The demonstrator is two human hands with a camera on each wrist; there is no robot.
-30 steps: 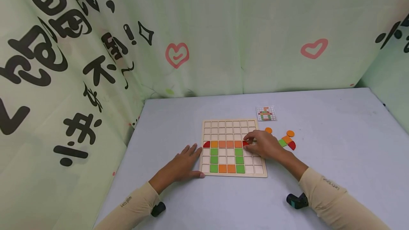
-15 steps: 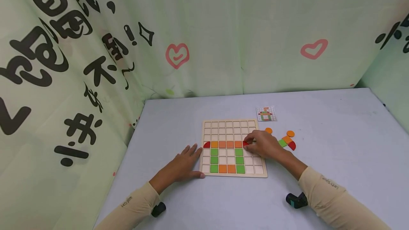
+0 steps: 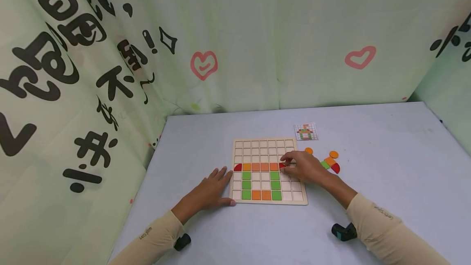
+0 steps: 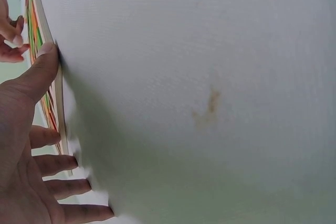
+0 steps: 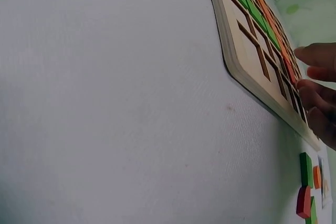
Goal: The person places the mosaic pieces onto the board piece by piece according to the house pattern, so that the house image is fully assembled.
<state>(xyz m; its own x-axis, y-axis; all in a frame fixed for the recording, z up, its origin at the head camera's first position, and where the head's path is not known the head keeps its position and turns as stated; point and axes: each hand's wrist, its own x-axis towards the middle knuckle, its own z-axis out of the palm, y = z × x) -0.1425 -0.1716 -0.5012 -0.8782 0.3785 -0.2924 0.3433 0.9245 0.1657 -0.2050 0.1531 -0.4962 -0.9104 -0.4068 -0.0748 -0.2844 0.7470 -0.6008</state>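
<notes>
While my left grip (image 3: 210, 190), spread wide and holding nothing, touches the near left corner of the board (image 3: 256, 176), my right grip (image 3: 303, 167), slightly parted, meets a red piece (image 3: 281, 165) on that board; I cannot tell whether it pinches. Beyond, loose pieces (image 3: 330, 161) and a picture card (image 3: 306, 132) lie on the desk (image 3: 375, 154).

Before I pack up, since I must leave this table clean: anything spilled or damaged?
Yes: the left wrist view shows a brownish mark on the pale tabletop, clear of the left hand. It stands out against the plain surface; I can't tell its cause.
</notes>
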